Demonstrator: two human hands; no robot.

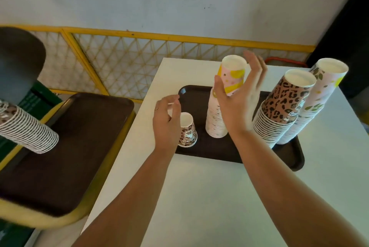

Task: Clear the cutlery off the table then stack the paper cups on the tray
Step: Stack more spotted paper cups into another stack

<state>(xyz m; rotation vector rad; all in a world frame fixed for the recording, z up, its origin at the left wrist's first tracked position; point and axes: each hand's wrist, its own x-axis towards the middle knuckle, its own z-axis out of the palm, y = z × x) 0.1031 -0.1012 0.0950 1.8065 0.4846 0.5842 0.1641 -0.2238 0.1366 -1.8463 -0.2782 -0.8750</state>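
1. The tray (pixel 287 159) lies across the table's (pixel 199 196) far half, carrying three tall cup stacks, so no cutlery appears left.
2. The right hand (pixel 237 103), fingers spread and empty, hovers at the middle stack (pixel 217 123), seemingly steadying it.
3. The left hand (pixel 167 121), loosely curled, nears the single leopard cup (pixel 187 130) near the tray's left edge, seemingly to stack it; no grip visible.

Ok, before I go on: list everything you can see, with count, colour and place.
table: one, white, centre
tray: one, dark brown, on the table
single cup: one, leopard print, tray's left end
yellow-pink stack: one, middle of the tray
leopard stack: one, brown, right part of the tray
leaf-print stack: one, white-green, far right
second tray: one, dark brown, on a yellow seat at left
side stack: one, leopard, over the second tray
left hand: beside the single cup
right hand: open, by the yellow-pink stack
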